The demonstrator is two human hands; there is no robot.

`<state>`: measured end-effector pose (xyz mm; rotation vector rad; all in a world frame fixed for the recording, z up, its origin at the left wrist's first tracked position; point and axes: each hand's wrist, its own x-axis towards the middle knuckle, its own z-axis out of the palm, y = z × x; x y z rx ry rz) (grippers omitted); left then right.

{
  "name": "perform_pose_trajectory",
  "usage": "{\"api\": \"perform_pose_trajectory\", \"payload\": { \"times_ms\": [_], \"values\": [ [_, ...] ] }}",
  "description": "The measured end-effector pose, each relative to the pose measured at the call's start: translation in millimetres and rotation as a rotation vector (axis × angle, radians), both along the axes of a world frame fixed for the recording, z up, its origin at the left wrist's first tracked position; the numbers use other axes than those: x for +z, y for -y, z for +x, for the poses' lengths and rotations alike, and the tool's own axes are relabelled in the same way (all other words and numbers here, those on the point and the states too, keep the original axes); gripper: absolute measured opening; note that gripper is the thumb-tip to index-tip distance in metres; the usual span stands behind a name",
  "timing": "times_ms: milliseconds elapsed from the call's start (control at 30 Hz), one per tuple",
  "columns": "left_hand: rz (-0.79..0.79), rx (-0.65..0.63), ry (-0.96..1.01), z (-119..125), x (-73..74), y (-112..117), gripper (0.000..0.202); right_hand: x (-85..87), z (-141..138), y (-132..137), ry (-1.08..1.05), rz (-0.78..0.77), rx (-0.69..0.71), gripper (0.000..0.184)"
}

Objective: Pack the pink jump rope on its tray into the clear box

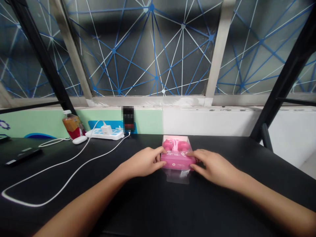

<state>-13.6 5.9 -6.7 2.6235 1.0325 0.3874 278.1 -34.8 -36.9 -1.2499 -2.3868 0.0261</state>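
A pink box (178,162) with a clear plastic window lies on the black table in front of me. Through its window show rounded pink items (175,144), whose kind I cannot make out. A clear plastic flap (178,177) sticks out from the box's near end. My left hand (146,161) grips the box's left side, thumb at the near corner and index finger on top. From the right, my right hand (214,165) holds the opposite side in the same way, with its fingertips over the top edge.
A white power strip (105,133) with a charger (106,129) stands at the back left, beside a tilted drink bottle (73,125). A white cable (81,171) loops across the left of the table (153,204). A black flat object (23,156) lies far left.
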Motion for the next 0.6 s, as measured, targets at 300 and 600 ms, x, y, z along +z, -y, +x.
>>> {"api": "perform_pose_trajectory", "payload": {
  "times_ms": [300, 600],
  "values": [
    [0.156, 0.035, -0.077, -4.6, -7.0, -1.4, 0.013, -7.3, -15.0, 1.3, 0.069, 0.225, 0.132, 0.022],
    [0.149, 0.032, -0.067, -5.5, -7.1, -0.2, 0.012, 0.3, -19.2, 11.1, 0.148, 0.17, 0.133, 0.019]
  ]
}}
